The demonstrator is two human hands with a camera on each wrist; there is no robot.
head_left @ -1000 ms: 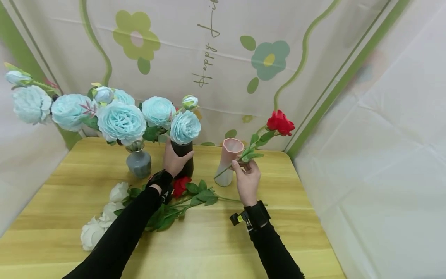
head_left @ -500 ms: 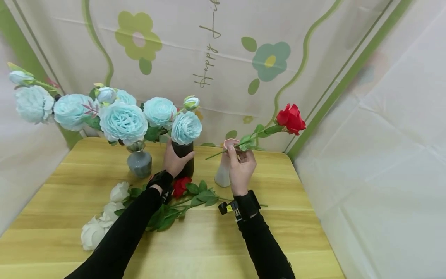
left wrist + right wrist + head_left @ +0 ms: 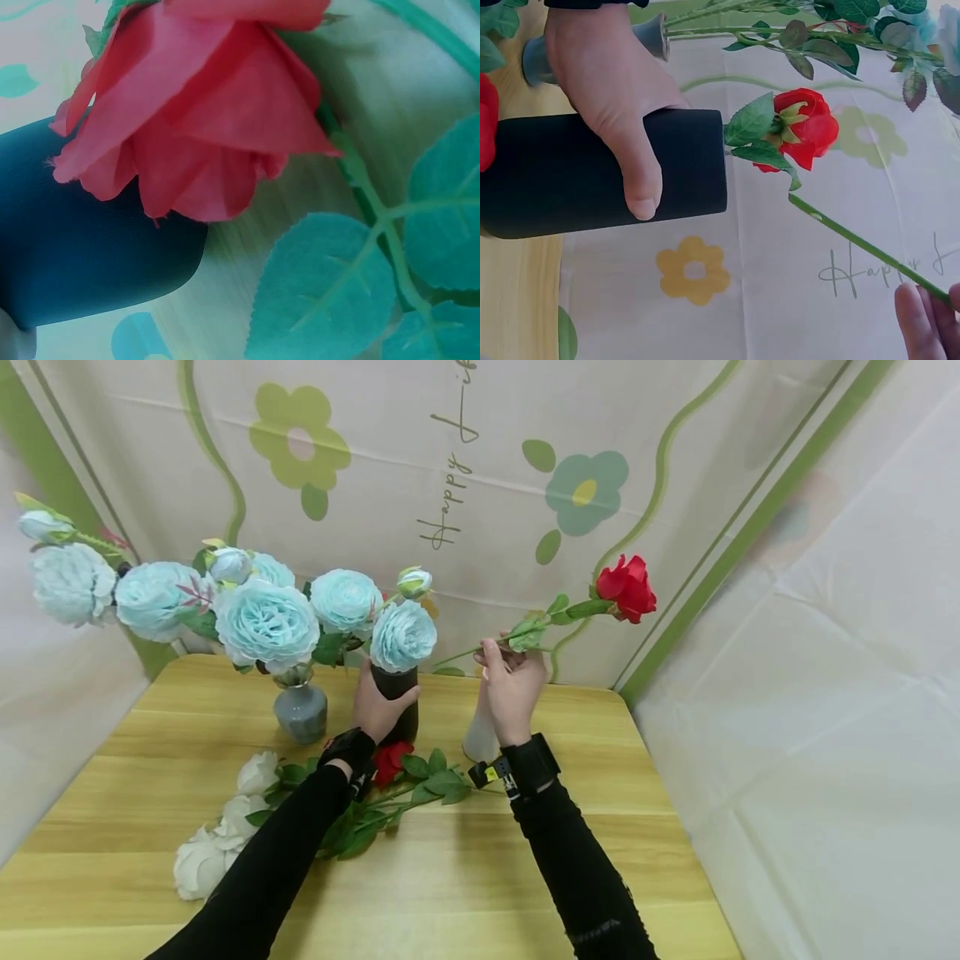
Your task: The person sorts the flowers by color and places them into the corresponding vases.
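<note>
1. The person's left arm [image 3: 262, 864], black-sleeved, slants forward and inward.
2. The left hand [image 3: 379, 703] grips, its thumb [image 3: 639, 184] pointing rightward in the head view.
3. The right arm [image 3: 573, 864], also black-sleeved, slants forward and inward.
4. The right hand [image 3: 517, 693] is raised higher, thumb and fingers pinching.

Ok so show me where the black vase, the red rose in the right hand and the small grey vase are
Black vase [image 3: 577, 184], right wrist view: side of its body.
Held red rose [image 3: 627, 589], head view: the bloom.
Small grey vase [image 3: 302, 712], head view: its rounded body.
</note>
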